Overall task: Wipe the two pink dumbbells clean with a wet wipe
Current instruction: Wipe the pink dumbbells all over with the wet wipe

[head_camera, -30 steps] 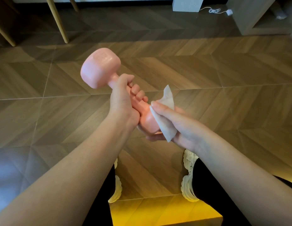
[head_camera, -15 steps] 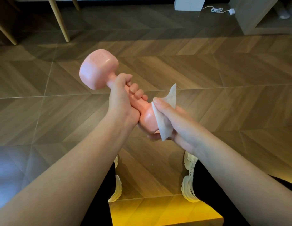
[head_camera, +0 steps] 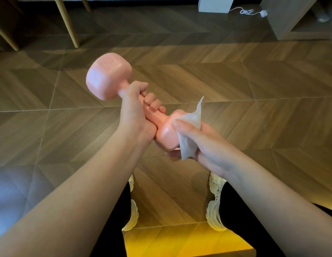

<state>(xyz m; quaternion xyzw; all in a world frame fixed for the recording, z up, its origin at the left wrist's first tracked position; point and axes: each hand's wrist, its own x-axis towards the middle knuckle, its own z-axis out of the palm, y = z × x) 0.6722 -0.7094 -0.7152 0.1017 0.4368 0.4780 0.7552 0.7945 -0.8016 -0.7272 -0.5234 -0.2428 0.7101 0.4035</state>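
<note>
Fingers (head_camera: 153, 102) of our left hand (head_camera: 133, 115) wrap the pink dumbbell (head_camera: 107, 78) handle, mid-air above the floor (head_camera: 254, 89). Our right hand (head_camera: 206, 143) grips the wet wipe (head_camera: 192, 118) round the near head. Since a second ago the wipe slid further over it, so we judge wiping is ongoing. Count: one dumbbell, one wipe; second dumbbell unseen.

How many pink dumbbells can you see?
1. The pink dumbbell is in the air: the left hand grips its handle, the right hand holds a wet wipe on its near end. No other is in view.
</note>
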